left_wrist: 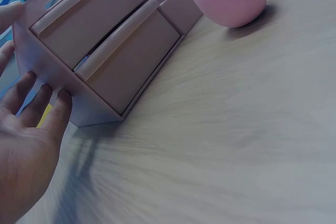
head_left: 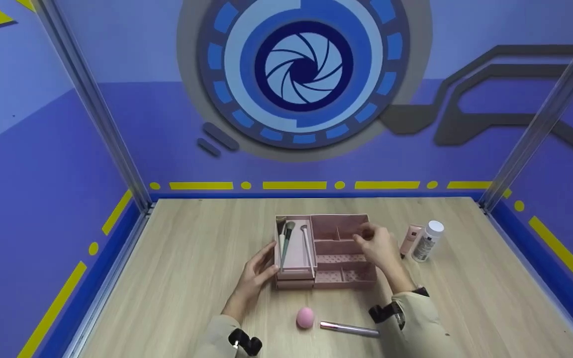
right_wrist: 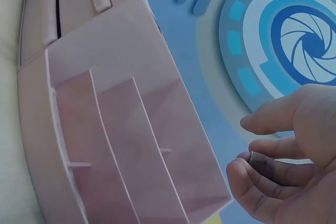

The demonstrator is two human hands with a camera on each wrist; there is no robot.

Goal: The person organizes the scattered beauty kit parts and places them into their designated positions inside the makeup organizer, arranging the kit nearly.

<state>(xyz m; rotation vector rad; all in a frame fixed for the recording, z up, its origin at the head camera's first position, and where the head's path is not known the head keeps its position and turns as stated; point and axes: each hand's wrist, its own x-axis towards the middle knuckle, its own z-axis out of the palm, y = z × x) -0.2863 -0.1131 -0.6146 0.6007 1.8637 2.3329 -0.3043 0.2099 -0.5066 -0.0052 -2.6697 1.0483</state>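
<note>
A pink makeup organizer (head_left: 294, 284) stands on the table, with two drawers (left_wrist: 131, 51) on its left half and divided compartments (right_wrist: 113, 103) on its right. My left hand (head_left: 256, 278) steadies the organizer's left side, fingertips (left_wrist: 63, 95) against its wall and thumb near the top edge. Over the right rear compartments is my right hand (head_left: 381, 246), its fingers loosely bent and holding nothing. Makeup brushes (head_left: 285, 243) lie in the organizer's top left tray, and a thin white-handled tool (head_left: 308, 246) lies beside them.
In front of the organizer sit a pink egg-shaped makeup sponge (head_left: 305, 317) and a slim silvery-pink tube (head_left: 349, 329). To its right stand a small pink squeeze tube (head_left: 410, 240) and a white-capped bottle (head_left: 428, 242). Blue panels (head_left: 132, 129) border the table.
</note>
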